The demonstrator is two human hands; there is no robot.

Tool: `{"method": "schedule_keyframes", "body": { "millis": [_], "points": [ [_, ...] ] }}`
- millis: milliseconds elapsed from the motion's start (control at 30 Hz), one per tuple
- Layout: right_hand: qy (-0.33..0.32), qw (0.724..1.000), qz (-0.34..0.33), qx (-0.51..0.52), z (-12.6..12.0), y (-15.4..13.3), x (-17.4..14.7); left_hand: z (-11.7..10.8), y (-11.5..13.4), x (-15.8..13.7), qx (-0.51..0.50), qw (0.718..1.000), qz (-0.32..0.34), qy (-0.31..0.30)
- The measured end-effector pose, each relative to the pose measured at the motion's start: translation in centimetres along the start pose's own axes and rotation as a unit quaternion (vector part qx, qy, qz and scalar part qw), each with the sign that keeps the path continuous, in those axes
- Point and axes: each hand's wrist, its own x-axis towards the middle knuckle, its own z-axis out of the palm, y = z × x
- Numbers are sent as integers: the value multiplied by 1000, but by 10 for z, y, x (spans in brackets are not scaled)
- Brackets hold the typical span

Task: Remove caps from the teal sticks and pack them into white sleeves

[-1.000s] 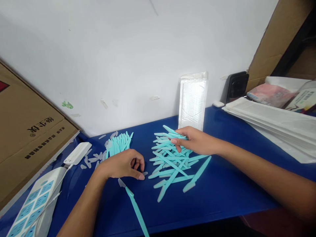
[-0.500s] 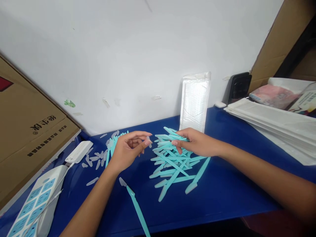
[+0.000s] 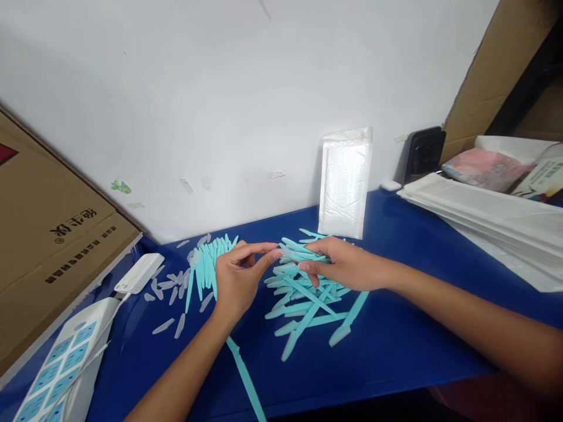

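My right hand is closed around a few turquoise eyebrow razors, their capped ends pointing left. At the tip of one of them, my left hand pinches with thumb and forefinger, on what looks like its clear cap. Beneath my right hand lies a loose, crossed pile of turquoise razors. Left of my left hand is a second group of razors, lying roughly side by side. Loose clear blade caps are scattered beside that group. A single razor lies near the front edge, partly behind my left forearm.
A silvery padded mailer leans on the wall. White mailers are stacked at right, near a black device. On the left are a power strip, a white charger with a cable, and a cardboard box.
My left hand has moved right to the razors' tips and no longer holds the loose cap. Another cap now lies on the table at left. My right hand has tilted slightly.
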Motion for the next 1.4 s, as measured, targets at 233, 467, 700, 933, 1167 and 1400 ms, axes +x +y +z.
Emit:
{"method": "schedule_keyframes", "body": {
  "millis": [233, 467, 700, 933, 1167, 1400],
  "points": [
    [-5, 1000, -12, -5, 3, 3, 1, 0, -1, -1, 13, 1000, 13, -12],
    [-3, 1000, 3, -5, 0, -1, 0, 0, -2, -1, 4, 1000, 3, -9],
    [-10, 1000, -4, 6, 0, 3, 0, 0, -2, -1, -5, 1000, -2, -19],
    [-27, 999, -22, 12, 4, 6, 2, 4, 3, -4, 5, 997, 48, -61],
    [-28, 999, -26, 14, 8, 2, 1, 4, 5, -3, -4, 992, 67, -107],
    [-42, 998, -37, 15, 14, -3, 0, 4, 12, -5, 51, 978, 147, -141]
  ]
}}
